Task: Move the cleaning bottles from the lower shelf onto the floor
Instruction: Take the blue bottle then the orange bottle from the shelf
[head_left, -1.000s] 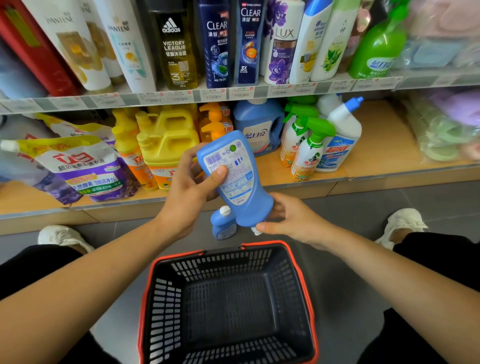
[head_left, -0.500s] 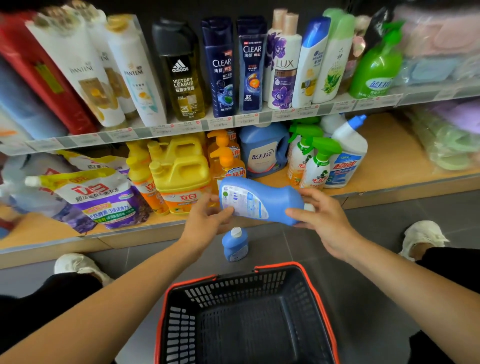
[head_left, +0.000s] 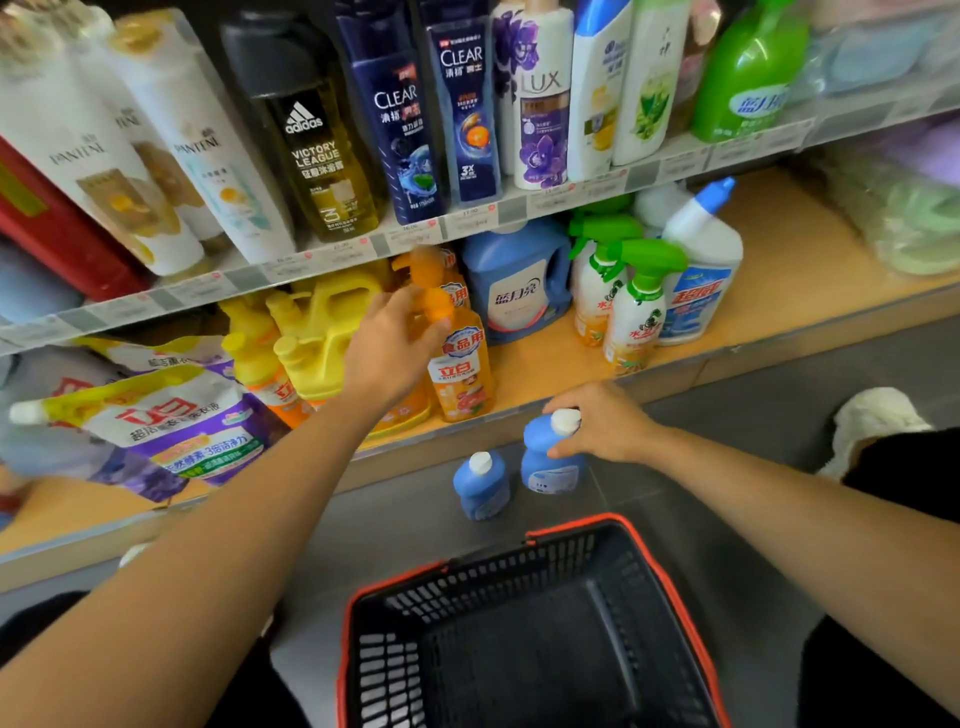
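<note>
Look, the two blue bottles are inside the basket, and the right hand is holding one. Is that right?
Not quite. The head view shows the left blue bottle and the right blue bottle standing on the floor beyond the basket, not inside it. The right hand does hold the right one.

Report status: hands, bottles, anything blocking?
Right hand grips upright blue bottle on floor, beside second blue bottle. Left hand at orange pump bottle, grip unclear. Nothing in the way.

Two small blue bottles (head_left: 480, 486), one basket (head_left: 519, 566)
</note>
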